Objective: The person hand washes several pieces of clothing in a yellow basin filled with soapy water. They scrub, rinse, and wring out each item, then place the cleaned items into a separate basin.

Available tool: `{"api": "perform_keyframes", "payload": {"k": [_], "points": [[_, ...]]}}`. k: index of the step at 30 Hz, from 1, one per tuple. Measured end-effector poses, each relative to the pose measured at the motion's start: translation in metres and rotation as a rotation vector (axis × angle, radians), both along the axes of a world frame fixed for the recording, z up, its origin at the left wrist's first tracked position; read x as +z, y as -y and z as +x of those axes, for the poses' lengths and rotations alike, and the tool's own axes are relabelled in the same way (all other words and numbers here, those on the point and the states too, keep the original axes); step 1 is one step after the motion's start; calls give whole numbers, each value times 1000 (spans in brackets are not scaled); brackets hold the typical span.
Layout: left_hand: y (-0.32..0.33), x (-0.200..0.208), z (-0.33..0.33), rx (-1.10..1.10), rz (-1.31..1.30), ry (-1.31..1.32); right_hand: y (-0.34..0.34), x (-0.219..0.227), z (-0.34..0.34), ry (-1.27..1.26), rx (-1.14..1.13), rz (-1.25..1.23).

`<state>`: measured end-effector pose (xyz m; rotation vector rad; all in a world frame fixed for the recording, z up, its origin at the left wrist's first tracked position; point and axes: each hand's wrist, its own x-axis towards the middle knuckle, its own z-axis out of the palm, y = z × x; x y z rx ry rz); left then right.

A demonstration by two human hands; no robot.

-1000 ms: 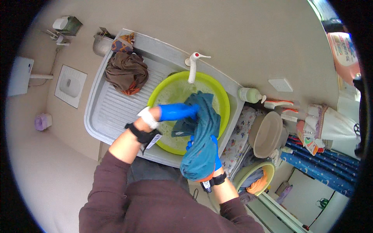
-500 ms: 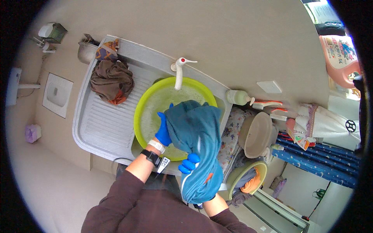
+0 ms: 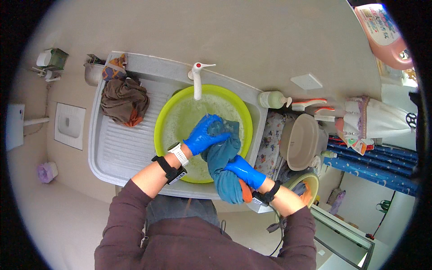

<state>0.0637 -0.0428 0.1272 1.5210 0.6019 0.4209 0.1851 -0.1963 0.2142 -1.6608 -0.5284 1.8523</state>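
A teal garment [image 3: 220,155] with an orange patch is bunched between my two hands over the lime-green basin [image 3: 158,139]. Soapy water [image 3: 180,112] with foam fills the basin. My left hand [image 3: 204,135], in a blue glove, grips the garment's upper end near the middle of the basin. My right hand [image 3: 245,171], gloved the same way, is closed round the cloth lower down, by the basin's near right rim. The garment's lower end hangs over the sink's front edge. Some of my right fingers are hidden by the cloth.
The basin stands in a grey sink [image 3: 101,157] with a ribbed washboard. On it lies a brown garment [image 3: 123,101]. A white tap [image 3: 197,81] reaches over the basin. To the right are a pump bottle [image 3: 273,99], brushes [image 3: 308,103], a beige tub [image 3: 301,141] and a laundry basket [image 3: 313,182].
The teal garment, spread long before, is now gathered smaller and lower over the basin. My left hand has moved right onto it; my right hand has come up from beneath its lower end.
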Motion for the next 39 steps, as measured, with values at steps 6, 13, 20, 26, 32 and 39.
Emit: {"api": "perform_keyframes", "payload": {"k": [6,13,20,26,32,39], "points": [[6,-5,5,78,398,-170,-25,-12,-1,552,600,-115],[4,39,-10,343,204,13,-17,11,9,203,183,173],[0,90,-26,61,86,24,3,15,-7,-218,-191,80],[-46,118,-45,-401,329,30,4,19,-19,-135,-80,287],[-41,127,-43,-678,65,178,-2,31,-22,7,25,327],[6,111,-46,-174,357,-47,-13,20,-30,-129,-214,237]]}}
